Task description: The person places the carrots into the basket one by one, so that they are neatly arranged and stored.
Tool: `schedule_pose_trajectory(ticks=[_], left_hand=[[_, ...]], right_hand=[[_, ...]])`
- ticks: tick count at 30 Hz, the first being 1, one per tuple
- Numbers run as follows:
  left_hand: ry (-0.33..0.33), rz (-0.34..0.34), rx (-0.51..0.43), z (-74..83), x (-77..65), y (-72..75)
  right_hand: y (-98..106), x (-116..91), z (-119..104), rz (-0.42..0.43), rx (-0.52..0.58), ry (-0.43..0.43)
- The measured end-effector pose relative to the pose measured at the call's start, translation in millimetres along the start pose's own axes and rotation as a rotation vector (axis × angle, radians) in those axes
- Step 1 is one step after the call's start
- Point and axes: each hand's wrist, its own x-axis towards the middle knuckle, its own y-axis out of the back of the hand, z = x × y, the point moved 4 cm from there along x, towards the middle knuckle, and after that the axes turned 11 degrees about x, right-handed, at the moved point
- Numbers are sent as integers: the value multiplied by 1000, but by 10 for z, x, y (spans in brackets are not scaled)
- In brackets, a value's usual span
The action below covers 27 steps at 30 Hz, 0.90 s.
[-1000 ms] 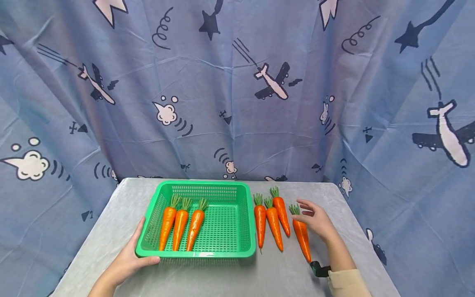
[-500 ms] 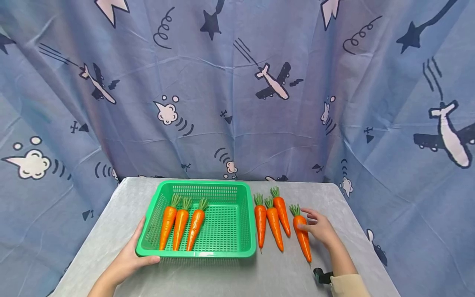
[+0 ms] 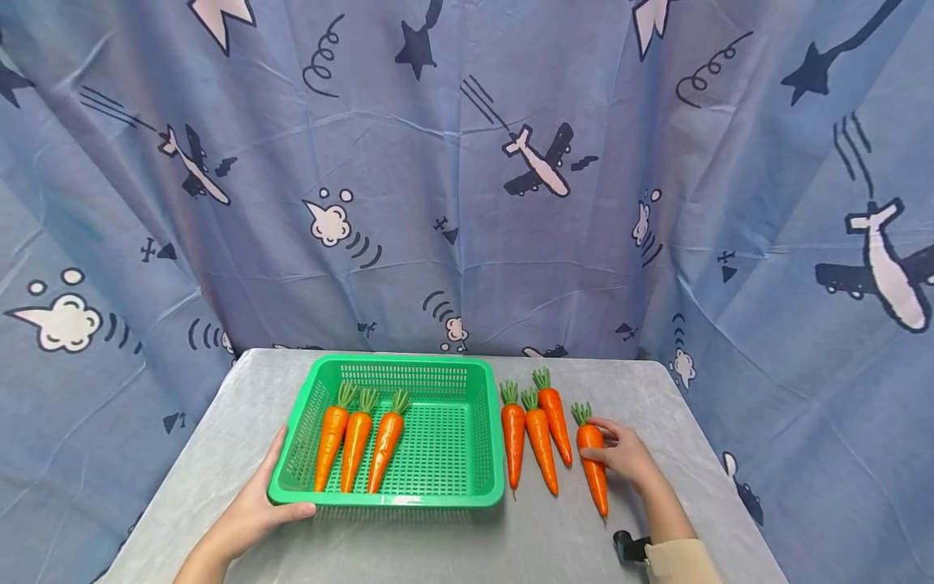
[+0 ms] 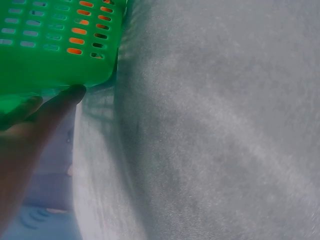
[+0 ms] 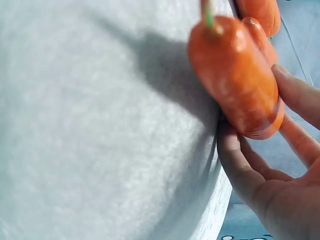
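Carrot [image 3: 597, 485], one, glossy, toward the desk [image 3: 554, 547]'s right edge, pinched toward its leafy end by the right hand [image 3: 631, 457], could slip or swing tip-down from that off-centre hold; left hand [image 3: 251, 509] spread against the green basket [image 3: 445, 500]'s near left corner.

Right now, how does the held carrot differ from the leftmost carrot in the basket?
The held carrot is outside the basket; the leftmost carrot lies inside it. The right hand grips the held carrot, while no hand touches the leftmost carrot. The held carrot's tip angles right; the leftmost carrot's tip angles left. Both are orange with green tops.
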Motion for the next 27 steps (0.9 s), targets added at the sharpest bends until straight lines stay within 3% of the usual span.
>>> schedule_pose_trajectory(ticks=[6, 15, 27], left_hand=[[-2, -2, 7, -8, -2, 1], [3, -13, -15, -9, 7, 7], [5, -7, -10, -22, 5, -4]], right_hand=[[15, -22, -40, 33, 26, -6], [52, -15, -172, 60, 228, 8], [-68, -74, -711, 88, 384, 105]])
